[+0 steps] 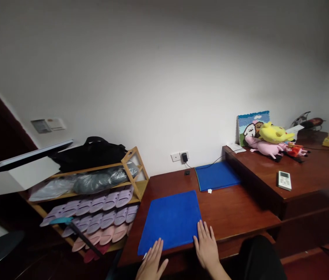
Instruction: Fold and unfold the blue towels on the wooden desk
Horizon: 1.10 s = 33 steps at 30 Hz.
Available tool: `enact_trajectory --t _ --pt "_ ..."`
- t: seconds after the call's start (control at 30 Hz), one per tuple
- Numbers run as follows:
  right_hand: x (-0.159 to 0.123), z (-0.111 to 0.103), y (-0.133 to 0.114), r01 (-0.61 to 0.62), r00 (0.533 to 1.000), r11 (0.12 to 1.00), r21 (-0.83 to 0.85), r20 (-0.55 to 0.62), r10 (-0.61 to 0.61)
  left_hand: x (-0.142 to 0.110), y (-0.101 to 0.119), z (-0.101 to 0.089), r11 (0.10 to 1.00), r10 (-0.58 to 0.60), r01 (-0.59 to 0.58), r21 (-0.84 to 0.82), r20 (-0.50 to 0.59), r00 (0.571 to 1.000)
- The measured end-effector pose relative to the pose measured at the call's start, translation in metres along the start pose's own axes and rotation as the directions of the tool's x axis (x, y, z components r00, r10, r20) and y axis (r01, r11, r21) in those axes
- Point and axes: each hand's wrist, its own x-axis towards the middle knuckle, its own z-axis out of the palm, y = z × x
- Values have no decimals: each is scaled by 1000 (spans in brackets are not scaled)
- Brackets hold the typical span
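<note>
A blue cloth (171, 219) lies spread flat on the reddish-brown desk (225, 212). My left hand (152, 261) is at the cloth's near left edge, fingers stretched out and thumb apart. On the near right corner of the cloth rests my right hand (206, 244), flat with its fingers extended. Neither hand grips anything. A second blue cloth (218, 176), which looks folded, lies farther back against the wall, with a small white tag (209, 191) at its front edge.
To the left stands a wooden shoe rack (136, 171) with several slippers (107, 217) and a black bag (91, 153). A raised desk section (257, 167) on the right carries plush toys (275, 133) and a white remote (284, 180). A black plug (184, 157) sits in the wall socket.
</note>
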Motion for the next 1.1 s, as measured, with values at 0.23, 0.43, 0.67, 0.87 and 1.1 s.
enact_trajectory --t 0.23,0.43,0.67,0.87,1.1 --pt "-1 3 -1 6 1000 1000 17 0 -6 -9 -44 -32 966 -258 256 34 103 961" --pt "-1 6 -3 13 999 1000 15 -38 -12 22 24 -37 999 -50 49 -14 -75 996" --pt "-1 2 -2 72 997 997 -15 11 -72 78 154 -10 944 326 -328 -44 -39 945" --pt "0 -5 -6 -9 999 1000 -19 50 10 58 105 25 993 120 -120 2 -105 987" --pt "5 -21 -6 -58 987 997 -59 144 66 8 25 36 990 -125 138 24 -296 947"
